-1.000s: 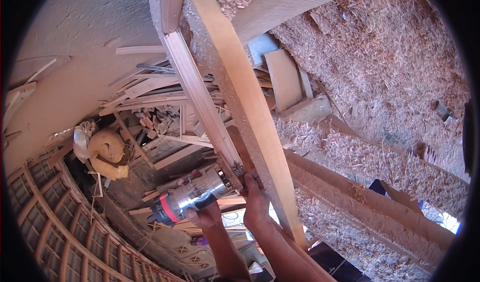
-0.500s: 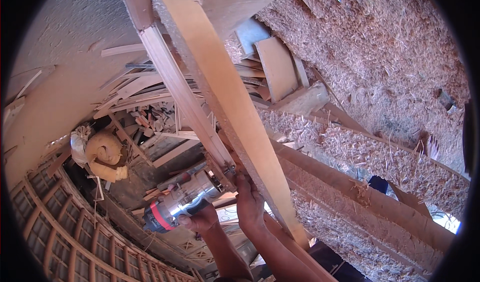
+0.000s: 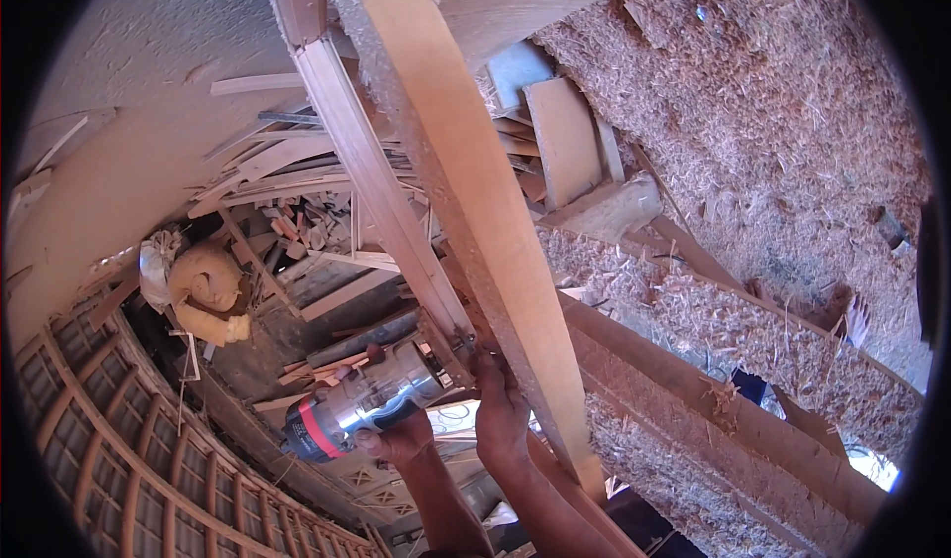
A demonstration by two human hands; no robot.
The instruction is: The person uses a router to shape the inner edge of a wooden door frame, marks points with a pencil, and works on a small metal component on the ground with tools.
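Note:
My left hand (image 3: pixel 404 439) is closed round the body of a trim router (image 3: pixel 365 403), which has a silver barrel, a red band and a dark end cap. The router lies tilted on its side, its base against the edge of a long grooved wooden strip (image 3: pixel 381 186). My right hand (image 3: pixel 503 409) is beside the router base, fingers curled onto the strip at the bit. Those fingertips are partly hidden between the strip and a pale thick board (image 3: pixel 485 201) that runs alongside it. Whether the bit is spinning cannot be told.
Wood shavings (image 3: pixel 733 132) cover the ground at right, crossed by a long beam (image 3: pixel 693 385). Offcuts (image 3: pixel 307 223) and thin slats are heaped beyond the strip. A coiled yellow roll (image 3: pixel 205 285) stands at left, near a wooden lattice (image 3: pixel 149 459). A hand or foot (image 3: pixel 857 320) shows at far right.
The view has shifted slightly, so the strip and board appear farther right. Both hands keep their places at the router and the strip.

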